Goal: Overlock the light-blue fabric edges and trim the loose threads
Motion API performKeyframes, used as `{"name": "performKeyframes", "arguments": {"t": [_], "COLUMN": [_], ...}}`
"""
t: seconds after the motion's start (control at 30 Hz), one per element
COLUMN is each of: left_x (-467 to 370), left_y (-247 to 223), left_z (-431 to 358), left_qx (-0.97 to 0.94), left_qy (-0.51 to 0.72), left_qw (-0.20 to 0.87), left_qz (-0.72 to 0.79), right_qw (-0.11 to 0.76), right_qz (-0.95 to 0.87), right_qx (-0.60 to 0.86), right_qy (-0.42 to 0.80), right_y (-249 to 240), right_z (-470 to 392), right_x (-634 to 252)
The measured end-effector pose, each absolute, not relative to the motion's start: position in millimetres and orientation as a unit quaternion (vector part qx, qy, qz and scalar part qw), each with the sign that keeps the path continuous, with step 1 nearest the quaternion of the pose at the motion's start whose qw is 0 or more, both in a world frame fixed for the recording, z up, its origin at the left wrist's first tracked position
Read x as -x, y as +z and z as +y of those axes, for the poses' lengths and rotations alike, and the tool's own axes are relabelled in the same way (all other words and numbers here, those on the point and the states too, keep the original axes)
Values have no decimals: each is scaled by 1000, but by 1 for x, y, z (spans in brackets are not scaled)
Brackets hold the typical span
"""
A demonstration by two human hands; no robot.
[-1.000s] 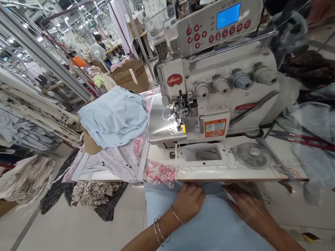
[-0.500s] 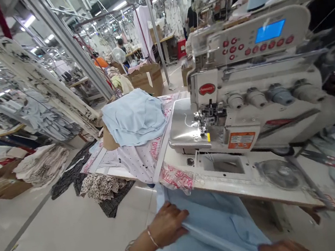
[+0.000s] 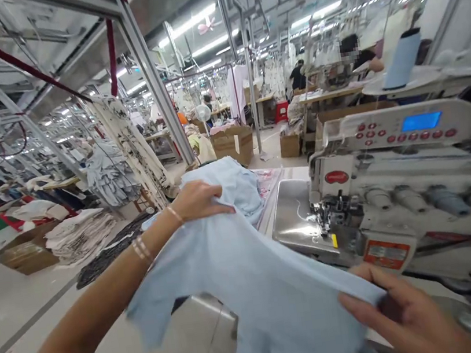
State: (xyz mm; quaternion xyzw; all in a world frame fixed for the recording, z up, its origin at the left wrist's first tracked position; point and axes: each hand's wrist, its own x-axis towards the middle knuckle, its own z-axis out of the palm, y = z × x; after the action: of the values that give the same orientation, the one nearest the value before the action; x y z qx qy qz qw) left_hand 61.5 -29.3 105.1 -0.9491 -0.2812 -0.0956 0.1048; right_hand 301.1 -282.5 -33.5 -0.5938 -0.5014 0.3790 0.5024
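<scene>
While the left hand [image 3: 197, 200] grips the far edge of a pale blue fabric panel [image 3: 254, 279], the right hand [image 3: 406, 316] pinches its near corner, fingers closed; the panel hangs raised just before the white overlock sewing machine [image 3: 396, 200].

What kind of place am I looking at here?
Most likely a garment factory floor. An industrial sewing machine sits in front, both hands hold up a pale blue fabric piece, and garments hang from overhead rails along rows of other workstations under strip lights.
</scene>
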Motion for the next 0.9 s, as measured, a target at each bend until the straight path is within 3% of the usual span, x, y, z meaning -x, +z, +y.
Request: {"name": "performKeyframes", "arguments": {"t": [0.07, 0.13, 0.27, 0.33, 0.4, 0.5, 0.6, 0.77, 0.9], "left_x": [-97, -127, -163, -171, -175, -180, -185, -191, -191], "left_y": [105, 95, 69, 64, 62, 59, 49, 26, 17], "left_z": [-20, -35, -83, -91, -87, -75, -71, -72, -72], "left_qx": [958, 983, 978, 957, 933, 909, 919, 951, 952], "left_qy": [-95, -107, -55, -17, 15, -6, -58, -100, -183], "left_qw": [123, 47, -201, -286, -360, -415, -383, -268, -200], "left_qz": [-240, -143, 33, 41, 21, -33, -75, -119, -140], "right_qw": [592, 630, 572, 557, 587, 679, 736, 721, 647], "right_qz": [-421, -384, -554, -614, -571, -382, -242, -195, -259], "right_qx": [577, 587, 598, 559, 569, 626, 600, 596, 633], "right_qy": [373, 333, 94, -31, -75, 30, 198, 295, 338], "right_y": [-25, -25, -26, -23, -26, -47, -80, -114, -117], "right_z": [-257, -240, -233, -236, -239, -237, -232, -230, -228], "right_x": [-289, -281, -280, -282, -279, -266, -244, -215, -216]}}
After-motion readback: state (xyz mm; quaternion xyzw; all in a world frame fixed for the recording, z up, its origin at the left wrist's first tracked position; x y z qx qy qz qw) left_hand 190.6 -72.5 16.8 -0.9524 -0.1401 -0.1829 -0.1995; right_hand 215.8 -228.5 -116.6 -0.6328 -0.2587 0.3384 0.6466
